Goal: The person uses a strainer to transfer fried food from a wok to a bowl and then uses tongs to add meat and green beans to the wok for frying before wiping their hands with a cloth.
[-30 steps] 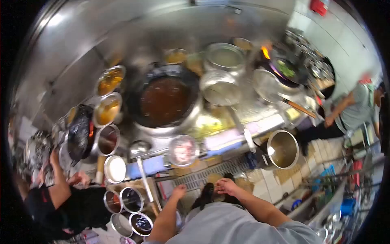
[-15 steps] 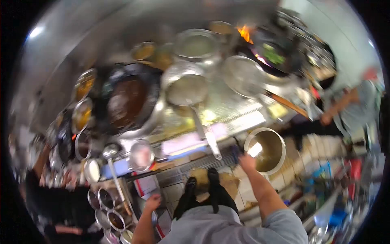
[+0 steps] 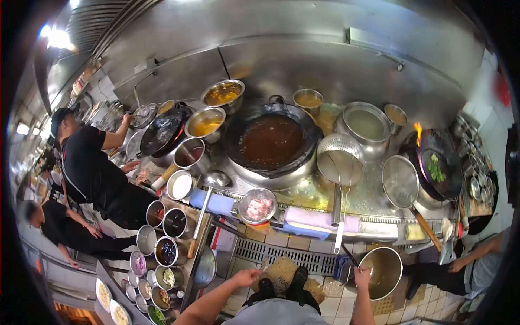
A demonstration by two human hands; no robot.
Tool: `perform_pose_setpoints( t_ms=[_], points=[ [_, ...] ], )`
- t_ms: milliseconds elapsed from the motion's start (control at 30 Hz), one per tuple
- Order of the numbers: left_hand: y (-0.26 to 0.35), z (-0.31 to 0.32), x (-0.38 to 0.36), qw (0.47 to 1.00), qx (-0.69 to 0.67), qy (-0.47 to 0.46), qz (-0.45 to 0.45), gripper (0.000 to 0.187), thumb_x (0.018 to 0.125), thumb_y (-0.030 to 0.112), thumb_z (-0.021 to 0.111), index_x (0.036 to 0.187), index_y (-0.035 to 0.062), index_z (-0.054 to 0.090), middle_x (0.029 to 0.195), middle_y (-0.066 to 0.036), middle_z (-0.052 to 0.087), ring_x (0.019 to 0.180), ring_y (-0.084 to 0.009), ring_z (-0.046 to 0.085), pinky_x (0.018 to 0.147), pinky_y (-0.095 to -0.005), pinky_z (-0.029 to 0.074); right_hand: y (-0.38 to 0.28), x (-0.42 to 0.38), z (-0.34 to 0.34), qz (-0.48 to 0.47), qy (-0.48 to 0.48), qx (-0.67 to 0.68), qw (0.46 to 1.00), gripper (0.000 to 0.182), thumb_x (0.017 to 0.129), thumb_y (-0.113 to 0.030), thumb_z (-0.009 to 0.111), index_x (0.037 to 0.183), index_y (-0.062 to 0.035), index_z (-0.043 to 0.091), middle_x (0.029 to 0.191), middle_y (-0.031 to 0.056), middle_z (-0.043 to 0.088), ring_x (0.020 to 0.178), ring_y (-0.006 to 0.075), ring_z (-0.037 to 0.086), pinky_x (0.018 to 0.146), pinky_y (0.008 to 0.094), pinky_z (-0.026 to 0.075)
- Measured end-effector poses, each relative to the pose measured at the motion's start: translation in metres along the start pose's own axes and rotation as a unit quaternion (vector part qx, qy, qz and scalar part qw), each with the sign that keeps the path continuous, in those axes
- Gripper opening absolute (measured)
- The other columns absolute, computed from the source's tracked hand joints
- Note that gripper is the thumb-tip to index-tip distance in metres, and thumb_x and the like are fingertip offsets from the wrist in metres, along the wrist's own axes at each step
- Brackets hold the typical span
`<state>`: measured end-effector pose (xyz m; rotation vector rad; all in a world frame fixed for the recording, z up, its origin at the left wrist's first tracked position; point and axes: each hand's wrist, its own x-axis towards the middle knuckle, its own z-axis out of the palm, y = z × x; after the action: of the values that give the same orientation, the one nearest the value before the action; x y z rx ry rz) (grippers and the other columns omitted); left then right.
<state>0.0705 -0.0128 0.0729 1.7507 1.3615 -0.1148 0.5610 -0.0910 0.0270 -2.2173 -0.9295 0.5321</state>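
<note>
My left hand (image 3: 246, 277) hangs over the tiled floor, its fingers curled in with nothing visible in them. My right hand (image 3: 362, 276) is closed at the left side of a deep metal pot (image 3: 385, 273), where a dark handle shows beyond the fingers; the pot appears to hang beside me above the floor. In front stands a large wok of brown liquid (image 3: 271, 140). To its right lie a perforated strainer (image 3: 340, 143) and a round mesh skimmer (image 3: 401, 181) with a wooden handle. A bowl of raw meat pieces (image 3: 257, 206) sits at the counter's front edge.
At right, flame rises beside a wok with green leaves (image 3: 434, 168). Several ingredient pots and a ladle (image 3: 216, 179) stand at left. One co-worker (image 3: 95, 157) cooks at the left stove, another stands behind, and a person's arm (image 3: 476, 254) is at right.
The view has swung left and steadied, showing more of the left stove and co-workers. My right hand remains on the pot; my left hand stays closed, now farther forward.
</note>
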Motion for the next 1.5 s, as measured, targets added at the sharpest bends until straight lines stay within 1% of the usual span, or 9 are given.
perform_pose_setpoints(
  t_ms=[33, 67, 367, 567, 667, 900, 1067, 1233, 1500],
  points=[
    [0.002, 0.002, -0.009, 0.999, -0.033, -0.023, -0.014, 0.033, 0.081, 0.028, 0.055, 0.111, 0.0162, 0.053, 0.093, -0.010, 0.062, 0.087, -0.0242, 0.060, 0.077, -0.0335, 0.047, 0.001, -0.007, -0.021, -0.254, 0.066, -0.118, 0.958, 0.017, 0.065, -0.007, 0.062, 0.062, -0.0019, 0.046, 0.067, 0.0172, 0.053, 0.066, 0.0318, 0.051, 0.063, 0.0398, 0.042],
    [0.003, 0.005, -0.016, 0.996, -0.066, -0.049, -0.029, 0.032, 0.081, 0.029, 0.055, 0.110, 0.0155, 0.054, 0.094, -0.010, 0.062, 0.090, -0.0239, 0.060, 0.079, -0.0336, 0.046, -0.030, -0.023, -0.044, -0.101, 0.051, -0.011, 0.994, 0.021, 0.063, -0.006, 0.063, 0.059, -0.0043, 0.042, 0.065, 0.0168, 0.050, 0.068, 0.0340, 0.050, 0.064, 0.0423, 0.041],
    [0.063, -0.020, -0.055, 0.949, -0.312, -0.037, 0.032, 0.036, 0.086, 0.036, 0.049, 0.102, 0.0056, 0.057, 0.095, -0.006, 0.062, 0.078, -0.0142, 0.059, 0.070, -0.0259, 0.046, -0.246, -0.138, -0.049, -0.401, -0.123, -0.062, 0.906, 0.016, 0.068, -0.010, 0.063, 0.068, -0.0018, 0.049, 0.082, 0.0170, 0.050, 0.075, 0.0349, 0.052, 0.065, 0.0412, 0.044],
    [0.087, -0.042, -0.106, 0.555, -0.764, -0.313, -0.099, 0.049, 0.081, 0.051, 0.049, 0.100, 0.0063, 0.054, 0.096, -0.009, 0.059, 0.082, -0.0219, 0.056, 0.084, -0.0383, 0.043, -0.321, -0.232, 0.018, -0.414, -0.299, 0.058, 0.858, 0.029, 0.071, -0.010, 0.067, 0.061, -0.0047, 0.040, 0.085, 0.0123, 0.050, 0.073, 0.0273, 0.053, 0.061, 0.0329, 0.044],
    [0.088, -0.048, -0.130, 0.419, -0.906, -0.064, -0.003, 0.031, 0.083, 0.035, 0.052, 0.109, 0.0190, 0.048, 0.094, -0.012, 0.052, 0.086, -0.0256, 0.053, 0.083, -0.0456, 0.042, -0.307, -0.238, -0.005, -0.439, -0.364, 0.095, 0.816, 0.017, 0.075, -0.015, 0.065, 0.068, -0.0048, 0.054, 0.086, 0.0100, 0.057, 0.074, 0.0245, 0.058, 0.061, 0.0312, 0.046],
    [0.095, -0.025, -0.075, 0.675, -0.712, 0.188, 0.035, 0.059, 0.087, 0.011, 0.049, 0.132, 0.0145, 0.011, 0.078, -0.007, 0.053, 0.064, -0.0170, 0.052, 0.055, -0.0309, 0.046, -0.315, -0.229, 0.026, -0.323, -0.443, 0.015, 0.836, 0.050, 0.076, -0.029, 0.065, 0.111, 0.0017, 0.047, 0.092, 0.0190, 0.060, 0.080, 0.0282, 0.060, 0.071, 0.0347, 0.047],
    [0.137, -0.064, -0.078, 0.779, -0.546, 0.295, 0.088, 0.048, 0.087, 0.019, 0.050, 0.127, 0.0031, 0.029, 0.084, -0.005, 0.051, 0.074, -0.0109, 0.048, 0.067, -0.0232, 0.043, -0.311, -0.212, 0.073, -0.313, -0.373, 0.051, 0.872, 0.059, 0.081, -0.020, 0.056, 0.129, 0.0018, 0.028, 0.099, 0.0254, 0.057, 0.089, 0.0381, 0.057, 0.076, 0.0403, 0.046],
    [0.156, -0.063, -0.021, 0.755, -0.554, 0.179, 0.301, 0.044, 0.091, 0.022, 0.047, 0.127, 0.0046, 0.029, 0.118, -0.006, 0.048, 0.108, -0.0148, 0.044, 0.092, -0.0303, 0.036, -0.347, -0.154, 0.024, -0.347, -0.259, -0.001, 0.901, 0.042, 0.084, -0.011, 0.049, 0.124, -0.0029, 0.037, 0.106, 0.0257, 0.053, 0.095, 0.0426, 0.052, 0.080, 0.0430, 0.044],
    [0.038, -0.101, 0.132, 0.665, -0.712, 0.219, -0.055, 0.024, 0.085, 0.029, 0.052, 0.099, 0.0100, 0.048, 0.080, -0.005, 0.055, 0.056, -0.0129, 0.052, 0.042, -0.0251, 0.039, -0.366, -0.025, -0.093, -0.438, -0.134, -0.170, 0.872, 0.030, 0.080, -0.017, 0.055, 0.109, -0.0092, 0.048, 0.091, 0.0156, 0.058, 0.073, 0.0346, 0.058, 0.065, 0.0425, 0.047]
  ],
)
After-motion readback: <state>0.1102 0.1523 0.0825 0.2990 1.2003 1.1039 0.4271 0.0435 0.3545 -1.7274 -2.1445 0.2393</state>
